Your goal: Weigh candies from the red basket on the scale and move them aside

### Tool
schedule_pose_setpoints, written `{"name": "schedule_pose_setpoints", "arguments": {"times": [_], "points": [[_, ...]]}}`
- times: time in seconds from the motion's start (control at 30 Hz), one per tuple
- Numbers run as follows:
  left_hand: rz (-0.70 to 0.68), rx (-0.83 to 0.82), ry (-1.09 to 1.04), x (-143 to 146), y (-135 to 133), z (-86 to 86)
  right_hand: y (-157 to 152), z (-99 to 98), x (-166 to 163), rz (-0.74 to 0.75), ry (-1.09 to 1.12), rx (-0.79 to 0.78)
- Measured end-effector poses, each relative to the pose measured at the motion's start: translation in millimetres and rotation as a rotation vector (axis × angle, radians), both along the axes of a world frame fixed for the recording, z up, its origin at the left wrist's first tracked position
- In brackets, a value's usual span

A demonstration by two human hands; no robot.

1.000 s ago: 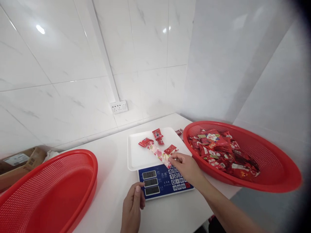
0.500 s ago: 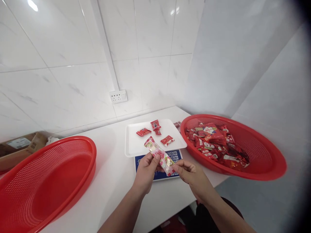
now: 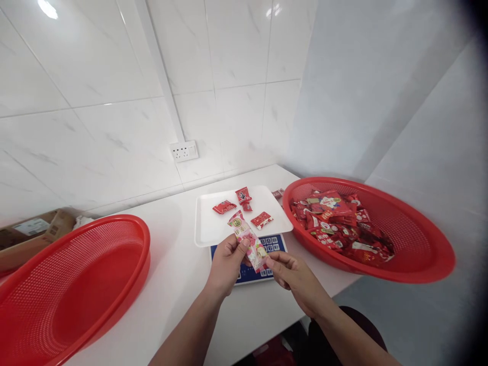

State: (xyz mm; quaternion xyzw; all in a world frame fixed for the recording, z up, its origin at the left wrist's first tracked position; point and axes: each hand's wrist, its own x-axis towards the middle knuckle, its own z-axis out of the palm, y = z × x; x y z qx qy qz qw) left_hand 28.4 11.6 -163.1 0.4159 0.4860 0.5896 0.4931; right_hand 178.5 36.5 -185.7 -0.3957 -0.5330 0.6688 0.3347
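Observation:
Both my hands hold a long pink-and-white candy packet (image 3: pixel 247 240) above the blue scale (image 3: pixel 249 254). My left hand (image 3: pixel 225 264) pinches its middle with thumb and fingers. My right hand (image 3: pixel 292 274) pinches its lower end. Behind the packet, three small red candies (image 3: pixel 224 207) (image 3: pixel 244 196) (image 3: pixel 261 220) lie on the scale's white tray (image 3: pixel 213 229).
A red mesh basket (image 3: pixel 419 244) holding several red candy packets stands at the right. An empty red mesh basket (image 3: pixel 72 284) stands at the left, with a cardboard box (image 3: pixel 26 236) behind it. A wall socket (image 3: pixel 184 151) sits above the white counter (image 3: pixel 179 264).
My right hand lifted the pink packet off the tray and my left hand came up from the scale's front to grip it too. The three red candies stay on the tray.

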Motion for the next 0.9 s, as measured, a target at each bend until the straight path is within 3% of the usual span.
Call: {"name": "schedule_pose_setpoints", "arguments": {"times": [0.2, 0.67, 0.9], "points": [[-0.028, 0.016, 0.057, 6, 3, -2.2, 2, -4.0, 0, 0.094, 0.011, -0.014], [-0.037, -0.129, -0.213, 9, 8, -3.0, 4, -7.5, -1, 0.119, 0.036, 0.032], [-0.140, -0.068, -0.085, 8, 3, 7.6, 0, -3.5, -5, 0.038, 0.019, 0.084]]}}
